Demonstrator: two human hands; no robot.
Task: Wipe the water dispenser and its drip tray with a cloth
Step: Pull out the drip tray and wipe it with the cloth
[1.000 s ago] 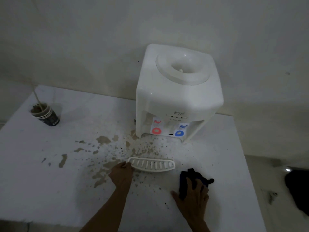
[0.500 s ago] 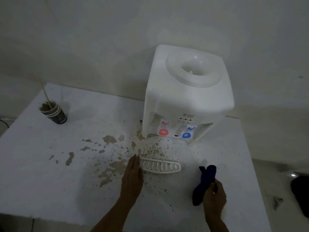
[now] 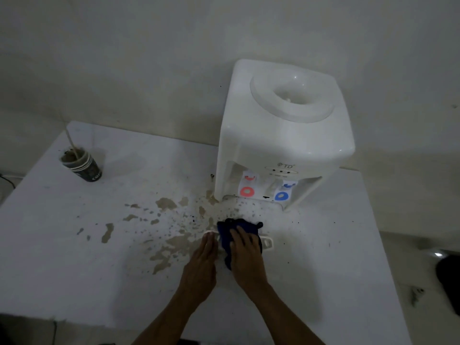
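Note:
A white water dispenser point(image 3: 283, 135) with a red and a blue tap stands at the back of the white table point(image 3: 74, 257). Its white slotted drip tray point(image 3: 267, 243) lies loose on the table in front of it, mostly covered. My right hand point(image 3: 246, 255) presses a dark blue cloth point(image 3: 239, 226) flat onto the tray. My left hand point(image 3: 202, 260) lies flat beside it, fingers straight, touching the tray's left end.
Brown spill stains point(image 3: 164, 232) spread over the table left of the tray and up to the dispenser's base. A dark paper cup point(image 3: 82, 164) with a stick in it stands at the far left. The table's right edge drops to the floor.
My right hand carried the blue cloth from the table's right side onto the drip tray. My left hand stayed at the tray's left end.

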